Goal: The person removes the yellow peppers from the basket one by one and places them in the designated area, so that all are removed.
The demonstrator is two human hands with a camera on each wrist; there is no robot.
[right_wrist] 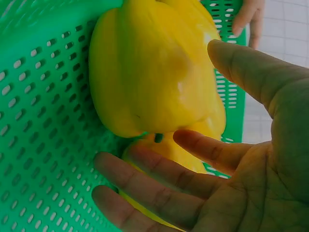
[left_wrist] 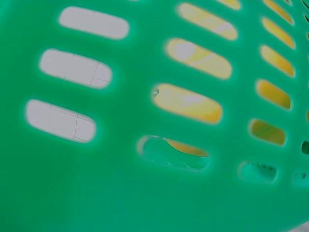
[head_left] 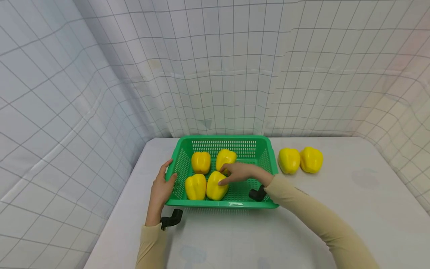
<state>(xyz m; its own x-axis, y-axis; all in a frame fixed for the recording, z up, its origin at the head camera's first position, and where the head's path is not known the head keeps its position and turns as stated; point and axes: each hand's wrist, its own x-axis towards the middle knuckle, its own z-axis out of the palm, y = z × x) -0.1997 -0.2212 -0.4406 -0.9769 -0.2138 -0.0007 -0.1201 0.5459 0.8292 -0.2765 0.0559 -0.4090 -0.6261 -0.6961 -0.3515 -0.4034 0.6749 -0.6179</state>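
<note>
A green plastic basket (head_left: 228, 204) with slotted walls holds several yellow bell peppers, among them two at the front, left (head_left: 195, 187) and right (head_left: 215, 188). My left hand (head_left: 162, 188) grips the basket's left rim, its thumb over the edge; the left wrist view has only the slotted wall (left_wrist: 120, 188). Inside the basket, my right hand (head_left: 237, 172) is beside the front right bell pepper (right_wrist: 149, 72). Its fingers (right_wrist: 159, 193) are spread, the thumb close to the pepper's side; whether it touches is unclear. Behind are two more bell peppers, left (head_left: 201, 163) and right (head_left: 226, 157).
Two yellow bell peppers, left (head_left: 289, 160) and right (head_left: 311, 160), lie side by side on the white table (head_left: 356, 209), right of the basket. A grid-patterned white curtain (head_left: 215, 74) surrounds the table at the back and sides.
</note>
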